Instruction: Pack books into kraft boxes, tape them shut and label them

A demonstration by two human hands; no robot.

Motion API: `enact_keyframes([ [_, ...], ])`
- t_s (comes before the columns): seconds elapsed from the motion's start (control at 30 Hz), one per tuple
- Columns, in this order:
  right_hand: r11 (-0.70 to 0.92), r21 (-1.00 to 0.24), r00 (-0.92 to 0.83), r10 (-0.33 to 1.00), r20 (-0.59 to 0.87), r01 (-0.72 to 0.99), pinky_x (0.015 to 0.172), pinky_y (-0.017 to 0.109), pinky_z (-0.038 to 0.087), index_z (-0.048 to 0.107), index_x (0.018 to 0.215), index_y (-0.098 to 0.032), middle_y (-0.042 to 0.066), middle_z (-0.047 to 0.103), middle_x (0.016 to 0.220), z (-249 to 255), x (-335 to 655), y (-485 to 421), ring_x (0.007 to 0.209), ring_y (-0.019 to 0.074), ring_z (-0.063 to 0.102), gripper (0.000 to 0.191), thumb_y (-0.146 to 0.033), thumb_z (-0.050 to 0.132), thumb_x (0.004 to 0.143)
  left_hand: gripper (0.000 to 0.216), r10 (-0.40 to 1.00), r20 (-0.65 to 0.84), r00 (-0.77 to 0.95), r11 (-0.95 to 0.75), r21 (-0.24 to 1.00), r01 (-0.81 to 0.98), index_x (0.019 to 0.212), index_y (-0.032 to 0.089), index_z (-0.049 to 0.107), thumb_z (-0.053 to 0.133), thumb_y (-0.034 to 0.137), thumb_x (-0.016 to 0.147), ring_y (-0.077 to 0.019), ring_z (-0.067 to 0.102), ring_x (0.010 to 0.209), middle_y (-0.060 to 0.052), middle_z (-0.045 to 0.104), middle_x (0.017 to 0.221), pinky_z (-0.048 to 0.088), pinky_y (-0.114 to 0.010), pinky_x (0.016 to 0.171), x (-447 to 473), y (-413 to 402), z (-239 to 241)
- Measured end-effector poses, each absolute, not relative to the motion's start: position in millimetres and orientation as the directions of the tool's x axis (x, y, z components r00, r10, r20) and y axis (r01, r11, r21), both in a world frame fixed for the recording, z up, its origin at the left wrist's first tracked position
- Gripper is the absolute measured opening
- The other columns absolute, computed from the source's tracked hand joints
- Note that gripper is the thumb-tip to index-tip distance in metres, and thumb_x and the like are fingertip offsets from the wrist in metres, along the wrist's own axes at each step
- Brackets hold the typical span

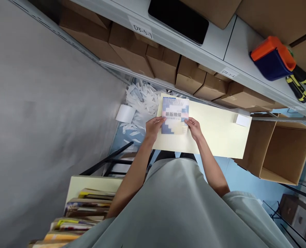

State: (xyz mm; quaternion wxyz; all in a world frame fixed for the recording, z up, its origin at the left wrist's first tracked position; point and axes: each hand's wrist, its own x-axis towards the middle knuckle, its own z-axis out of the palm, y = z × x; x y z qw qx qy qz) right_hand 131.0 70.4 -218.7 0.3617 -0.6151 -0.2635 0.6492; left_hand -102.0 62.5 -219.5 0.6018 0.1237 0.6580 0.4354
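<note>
Reaches toward the far side, bare-armed, slanting the left forearm [134, 168] in from near left and the right forearm [211, 162] in from near right. Holds the left hand [153, 128] and the right hand [195, 128] level, apart, facing inward, pinching with thumbs [163, 119] on top and fingers [192, 119] bent.

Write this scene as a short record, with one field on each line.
left hand: grips the book by its left edge
right hand: grips its right edge
book position: over the pale yellow table, cover facing the camera; contact unclear
table's right end: small white object
left of table: paper strips, white roll
right of table: open cardboard box
shelf: flat black device
</note>
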Motion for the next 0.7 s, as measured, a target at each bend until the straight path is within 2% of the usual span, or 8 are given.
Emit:
enact_keyframes([
  [0.2,-0.688,-0.725,0.215,0.710,-0.671,0.010,0.069,0.028,0.050,0.072,0.093,-0.021,-0.003,0.068,0.074,-272,92,105,0.076,0.0164,0.061,0.049,-0.060,0.087,0.068,0.034,0.659,-0.692,-0.294,0.638,0.722,-0.269,0.077,0.015,0.079,0.098,0.036,0.058,-0.0190,0.070,0.085,-0.007,0.081,0.084,0.053,-0.026,0.073,-113,108,-260],
  [0.3,-0.707,-0.704,0.259,0.695,-0.671,0.070,0.072,0.030,0.051,0.073,0.091,-0.019,-0.003,0.066,0.071,-280,87,110,0.078,0.0180,0.062,0.042,-0.054,0.086,0.071,0.030,0.657,-0.688,-0.308,0.632,0.725,-0.273,0.077,0.015,0.079,0.097,0.034,0.061,-0.0218,0.073,0.089,-0.008,0.081,0.083,0.056,-0.029,0.078,-114,113,-266],
  [0.37,-0.709,-0.696,0.294,0.693,-0.658,0.112,0.079,0.033,0.055,0.073,0.094,-0.019,0.000,0.071,0.079,-277,90,109,0.086,0.0208,0.066,0.040,-0.049,0.085,0.071,0.029,0.662,-0.672,-0.332,0.607,0.741,-0.288,0.078,0.015,0.079,0.096,0.034,0.063,-0.0240,0.075,0.095,-0.009,0.082,0.088,0.057,-0.031,0.084,-114,110,-264],
  [0.47,-0.691,-0.702,0.334,0.711,-0.618,0.172,0.095,0.039,0.057,0.075,0.103,-0.020,0.008,0.079,0.109,-261,100,101,0.105,0.0252,0.070,0.040,-0.044,0.084,0.072,0.032,0.691,-0.637,-0.341,0.555,0.770,-0.314,0.081,0.016,0.080,0.096,0.038,0.064,-0.0281,0.076,0.108,-0.012,0.084,0.106,0.058,-0.036,0.096,-112,96,-250],
  [0.57,-0.609,-0.754,0.270,0.791,-0.549,0.248,0.105,0.042,0.056,0.076,0.110,-0.022,0.013,0.076,0.134,-232,112,86,0.119,0.0278,0.070,0.040,-0.045,0.079,0.078,0.039,0.749,-0.593,-0.296,0.508,0.800,-0.319,0.082,0.016,0.080,0.097,0.045,0.062,-0.0324,0.074,0.119,-0.016,0.082,0.120,0.056,-0.042,0.108,-106,74,-222],
  [0.7,-0.460,-0.836,0.069,0.884,-0.462,0.300,0.106,0.045,0.058,0.078,0.111,-0.023,0.013,0.078,0.132,-185,126,58,0.119,0.0299,0.073,0.039,-0.050,0.074,0.083,0.046,0.814,-0.531,-0.233,0.462,0.837,-0.294,0.081,0.018,0.079,0.096,0.056,0.064,-0.0345,0.073,0.125,-0.018,0.080,0.130,0.053,-0.046,0.114,-93,37,-174],
])
